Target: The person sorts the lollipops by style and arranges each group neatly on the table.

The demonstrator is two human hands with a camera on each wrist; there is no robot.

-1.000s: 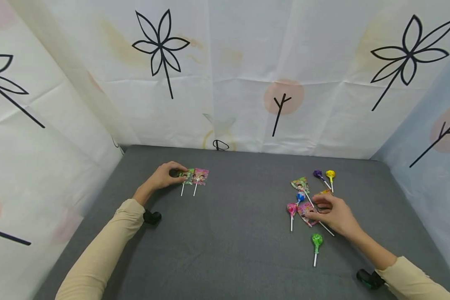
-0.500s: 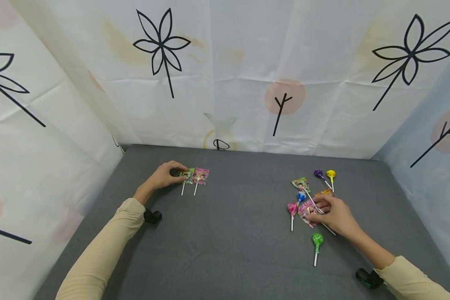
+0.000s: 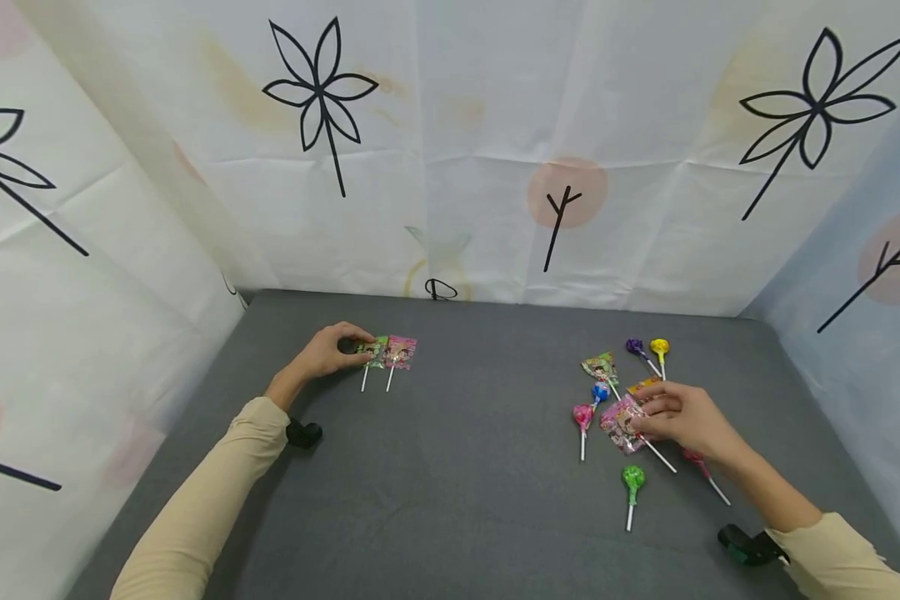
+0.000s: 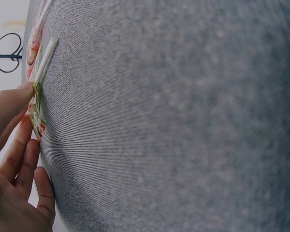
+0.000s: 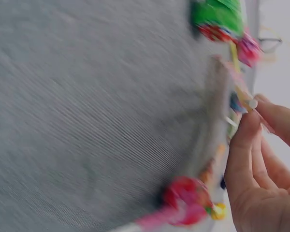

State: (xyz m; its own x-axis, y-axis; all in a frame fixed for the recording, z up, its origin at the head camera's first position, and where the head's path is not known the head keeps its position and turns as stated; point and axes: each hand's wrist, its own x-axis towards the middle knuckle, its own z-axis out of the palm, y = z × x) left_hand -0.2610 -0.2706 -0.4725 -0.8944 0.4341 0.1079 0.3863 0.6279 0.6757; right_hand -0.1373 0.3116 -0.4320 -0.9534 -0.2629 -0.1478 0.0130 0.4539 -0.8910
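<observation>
At the table's far left, my left hand (image 3: 328,353) pinches the edge of a flat lollipop in a green wrapper (image 3: 378,352); thumb and fingers also show on it in the left wrist view. A similar pink-wrapped lollipop (image 3: 401,351) lies right beside it, both sticks pointing towards me. On the right side, thumb and fingers of my right hand (image 3: 686,421) pinch a flat pink lollipop (image 3: 621,423) near its stick. In the right wrist view that wrapper is tilted and stands off the cloth. A red round lollipop (image 5: 186,200) lies under the right forearm.
Around the right hand lie a green flat lollipop (image 3: 600,367), an orange wrapper (image 3: 643,385) partly hidden, and round lollipops: blue (image 3: 601,392), pink (image 3: 582,416), purple (image 3: 634,347), yellow (image 3: 660,347) and green (image 3: 633,478). Printed cloth walls (image 3: 480,233) enclose the grey table (image 3: 450,467).
My right hand has lifted the flat pink lollipop slightly and shifted right and up with it. The red lollipop beneath the forearm has come into sight. My left hand stays put.
</observation>
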